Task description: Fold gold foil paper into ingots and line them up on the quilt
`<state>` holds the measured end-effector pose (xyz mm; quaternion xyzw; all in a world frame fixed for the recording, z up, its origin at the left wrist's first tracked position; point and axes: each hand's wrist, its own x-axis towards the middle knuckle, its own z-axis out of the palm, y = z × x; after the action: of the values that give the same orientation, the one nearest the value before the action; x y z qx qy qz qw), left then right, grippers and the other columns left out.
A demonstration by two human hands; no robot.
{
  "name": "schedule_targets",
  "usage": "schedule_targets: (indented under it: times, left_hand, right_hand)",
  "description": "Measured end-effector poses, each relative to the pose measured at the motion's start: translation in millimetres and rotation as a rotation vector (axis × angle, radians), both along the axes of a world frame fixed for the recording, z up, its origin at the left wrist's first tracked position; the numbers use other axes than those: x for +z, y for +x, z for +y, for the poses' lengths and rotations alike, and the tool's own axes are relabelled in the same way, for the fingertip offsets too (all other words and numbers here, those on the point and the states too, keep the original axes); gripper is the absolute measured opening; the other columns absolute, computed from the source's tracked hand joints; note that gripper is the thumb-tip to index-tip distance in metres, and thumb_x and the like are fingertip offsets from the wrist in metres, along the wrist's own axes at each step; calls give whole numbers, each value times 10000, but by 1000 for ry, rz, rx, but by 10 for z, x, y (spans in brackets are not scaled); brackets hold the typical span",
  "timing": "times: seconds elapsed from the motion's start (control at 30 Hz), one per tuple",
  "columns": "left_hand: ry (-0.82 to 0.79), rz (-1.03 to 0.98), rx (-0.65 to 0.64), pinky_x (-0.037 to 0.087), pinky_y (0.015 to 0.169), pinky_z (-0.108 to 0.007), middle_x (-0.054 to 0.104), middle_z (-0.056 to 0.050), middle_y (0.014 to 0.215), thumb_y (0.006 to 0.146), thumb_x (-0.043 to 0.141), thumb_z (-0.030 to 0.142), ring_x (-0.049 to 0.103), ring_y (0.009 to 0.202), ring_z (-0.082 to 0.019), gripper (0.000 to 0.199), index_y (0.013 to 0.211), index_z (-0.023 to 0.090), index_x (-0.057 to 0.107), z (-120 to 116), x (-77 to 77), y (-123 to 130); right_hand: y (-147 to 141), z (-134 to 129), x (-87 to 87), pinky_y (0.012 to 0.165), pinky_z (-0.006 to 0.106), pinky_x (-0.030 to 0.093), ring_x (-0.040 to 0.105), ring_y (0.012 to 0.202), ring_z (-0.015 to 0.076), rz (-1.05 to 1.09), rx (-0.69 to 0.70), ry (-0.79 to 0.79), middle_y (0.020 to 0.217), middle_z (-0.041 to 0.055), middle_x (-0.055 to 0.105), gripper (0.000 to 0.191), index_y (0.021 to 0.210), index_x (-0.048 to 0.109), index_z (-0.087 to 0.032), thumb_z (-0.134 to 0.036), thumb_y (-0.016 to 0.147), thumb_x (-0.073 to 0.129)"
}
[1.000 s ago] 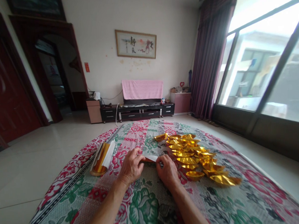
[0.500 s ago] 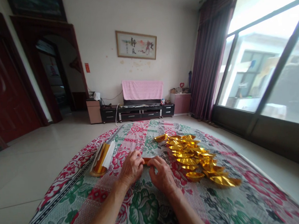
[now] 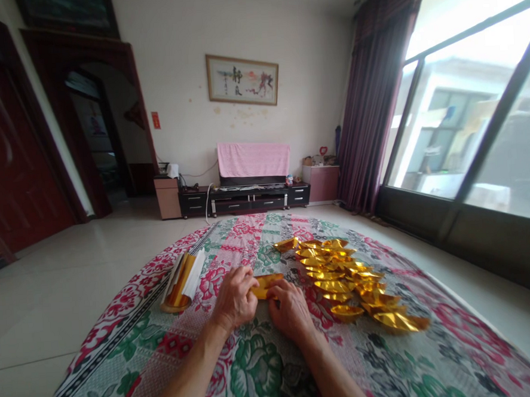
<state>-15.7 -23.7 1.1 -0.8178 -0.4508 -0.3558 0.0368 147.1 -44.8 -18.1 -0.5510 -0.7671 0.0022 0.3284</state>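
Between my hands, over the flowered tablecloth (image 3: 257, 366), is a folded strip of gold foil paper (image 3: 266, 284). My left hand (image 3: 237, 296) pinches its left end between thumb and fingers. At its right end my right hand (image 3: 292, 307) has its fingers curled over the paper, with the thumb tucked below. Right of my hands stand several folded gold paper ingots (image 3: 333, 286) in close rows. To the left lies a loosely curled stack of gold and white paper sheets (image 3: 182, 281).
The round table's edge curves away on both sides. Beyond it, a black TV cabinet (image 3: 233, 204) stands at the wall, with a pink cloth (image 3: 253, 160) over the television. A purple curtain (image 3: 362, 108) hangs beside the large window on the right.
More of the gold foil paper's face shows between my hands, where before only a narrow strip showed. My right hand has shifted slightly right. The ingots and sheets have stayed put.
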Motion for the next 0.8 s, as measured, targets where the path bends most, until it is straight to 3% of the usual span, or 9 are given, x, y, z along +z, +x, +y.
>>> schedule_targets:
  times: [0.2, 0.37, 0.47, 0.63, 0.8]
  left_hand:
    - [-56, 34, -78, 443, 766, -263, 568, -39, 804, 669, 432, 43, 536, 827, -162, 263, 797, 197, 601, -18, -7, 67]
    - [-176, 79, -53, 434, 716, -245, 579, -27, 773, 724, 519, 153, 547, 780, -147, 121, 741, 201, 629, 39, -126, -13]
    - [-218, 73, -60, 420, 702, -234, 581, -23, 736, 804, 485, 227, 552, 751, -132, 198, 678, 199, 634, 78, -147, -49]
    - [-278, 52, -15, 408, 715, -223, 600, -28, 748, 817, 483, 235, 566, 756, -124, 224, 676, 188, 649, 126, -160, -29]
    - [-338, 16, 46, 396, 680, -226, 619, -30, 764, 813, 496, 255, 571, 718, -126, 188, 736, 181, 651, 142, -149, -4]
  right_hand:
    - [-3, -1, 14, 749, 264, 327, 531, 872, 165, 17, -11, -18, 945, 19, 632, 182, 786, 643, -227, -126, 740, 498]
    - [9, 11, 2, 748, 260, 333, 537, 860, 160, 32, -8, -23, 926, 22, 636, 151, 769, 635, -217, -138, 745, 509]
    - [40, 41, -4, 755, 245, 352, 545, 835, 147, 55, 4, -19, 873, 21, 637, 138, 751, 632, -207, -150, 760, 507]
    - [128, 107, -18, 753, 209, 394, 565, 801, 126, 164, 93, -3, 844, 36, 632, 208, 759, 636, -175, -119, 793, 438]
    - [165, 153, -61, 721, 201, 412, 567, 752, 130, 223, 44, 19, 805, 51, 625, 202, 711, 643, -160, -131, 785, 457]
